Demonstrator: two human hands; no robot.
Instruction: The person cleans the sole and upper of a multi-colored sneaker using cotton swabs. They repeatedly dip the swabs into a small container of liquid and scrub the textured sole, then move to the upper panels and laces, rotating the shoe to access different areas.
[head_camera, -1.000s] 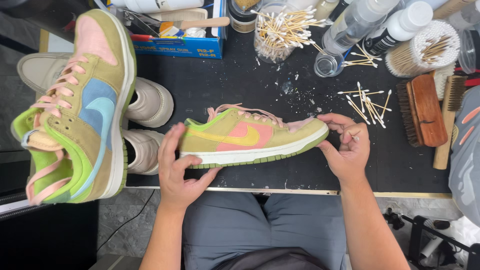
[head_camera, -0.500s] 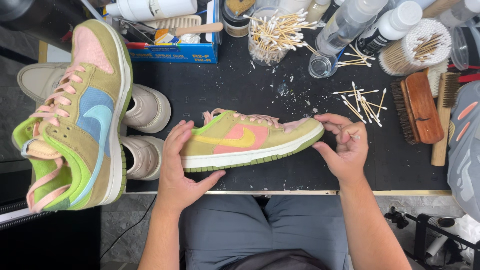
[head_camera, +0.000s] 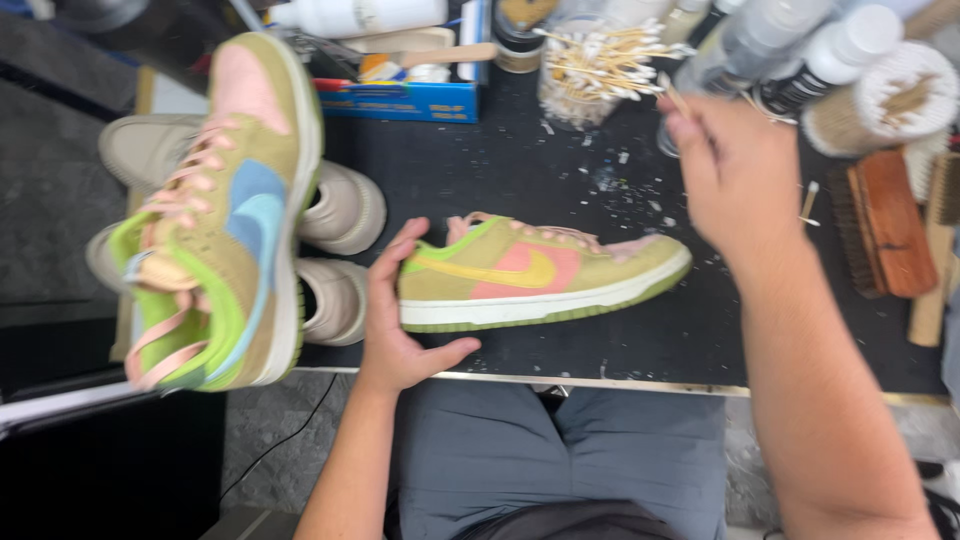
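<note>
Steadying the light, soft-sided sneaker (head_camera: 540, 272) by its heel, left hand (head_camera: 400, 320) cupped loosely, right hand (head_camera: 735, 165) pinching a cotton swab (head_camera: 672, 95) at upper right.

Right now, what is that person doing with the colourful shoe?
A person sits at a black table. Their left hand holds the heel of a tan, pink and yellow shoe that lies on its side on the table. Their right hand is lifted away from the shoe, up by the jar of cotton swabs, and seems to pinch one swab, though the picture is blurry. The matching shoe stands on the left, and wooden brushes lie on the right.
</note>
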